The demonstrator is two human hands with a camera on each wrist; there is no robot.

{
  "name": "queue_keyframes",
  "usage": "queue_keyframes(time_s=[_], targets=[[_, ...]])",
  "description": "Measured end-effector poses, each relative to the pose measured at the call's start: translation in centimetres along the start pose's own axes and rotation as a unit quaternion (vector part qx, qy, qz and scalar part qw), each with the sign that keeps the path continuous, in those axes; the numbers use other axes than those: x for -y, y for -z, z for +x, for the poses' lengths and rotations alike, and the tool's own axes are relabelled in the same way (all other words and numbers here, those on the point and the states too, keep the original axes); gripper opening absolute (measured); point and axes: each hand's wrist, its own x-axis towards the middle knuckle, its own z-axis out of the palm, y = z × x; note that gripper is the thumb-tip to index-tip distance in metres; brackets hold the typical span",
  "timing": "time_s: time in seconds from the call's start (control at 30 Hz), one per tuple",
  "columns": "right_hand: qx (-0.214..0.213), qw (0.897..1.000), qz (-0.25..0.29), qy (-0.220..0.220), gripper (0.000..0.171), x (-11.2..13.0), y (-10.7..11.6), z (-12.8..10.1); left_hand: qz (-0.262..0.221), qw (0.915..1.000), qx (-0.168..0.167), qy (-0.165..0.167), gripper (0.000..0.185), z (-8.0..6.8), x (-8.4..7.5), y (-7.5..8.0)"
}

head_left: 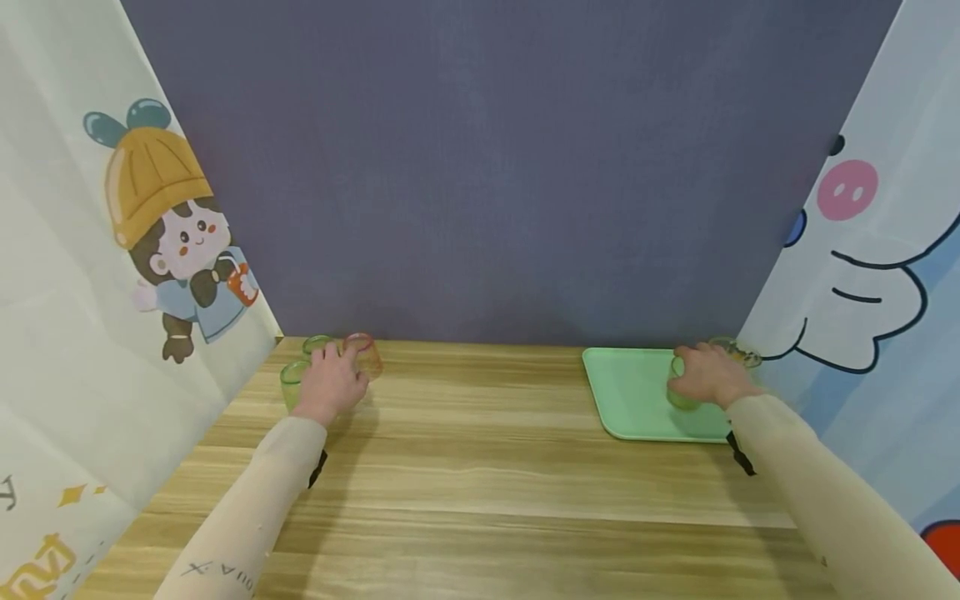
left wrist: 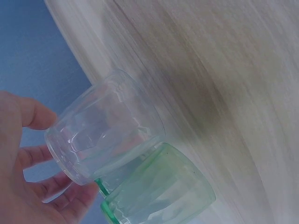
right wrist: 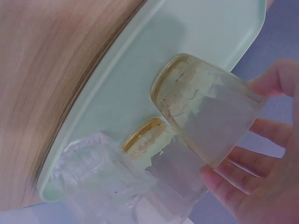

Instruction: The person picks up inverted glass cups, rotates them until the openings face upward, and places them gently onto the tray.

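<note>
My left hand [head_left: 332, 380] grips a clear, pink-tinted glass [head_left: 364, 353] at the table's far left; in the left wrist view its fingers [left wrist: 32, 156] curl round the rim of that glass [left wrist: 105, 128]. A green glass [left wrist: 159, 191] stands against it, and two green glasses [head_left: 291, 385] [head_left: 316, 342] flank the hand. My right hand [head_left: 708, 375] holds a pale yellow-green glass [head_left: 682, 393] over the mint-green tray [head_left: 628, 392]. The right wrist view shows this glass [right wrist: 205, 105] tilted in the fingers [right wrist: 229, 184] just above the tray [right wrist: 140, 84].
On the tray beside the held glass stand an amber-rimmed glass [right wrist: 152, 137] and a clear one [right wrist: 100, 175]; an amber glass [head_left: 738, 353] shows at the tray's far right corner. The wooden table [head_left: 480, 483] is walled by a grey backdrop and cartoon-printed sheets on both sides.
</note>
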Motion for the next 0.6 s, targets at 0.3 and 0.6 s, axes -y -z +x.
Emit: queue_keyframes(time_s=[0.3, 0.6], targets=[[0.009, 1.0, -0.003, -0.009, 0.07, -0.1, 0.3, -0.8, 0.001, 0.9999, -0.01, -0.003, 0.056, -0.1, 0.7, 0.1], [0.006, 1.0, -0.009, -0.009, 0.068, -0.4, 0.0, -1.3, -0.004, 1.0, -0.004, -0.004, 0.054, -0.4, 1.1, 0.7]])
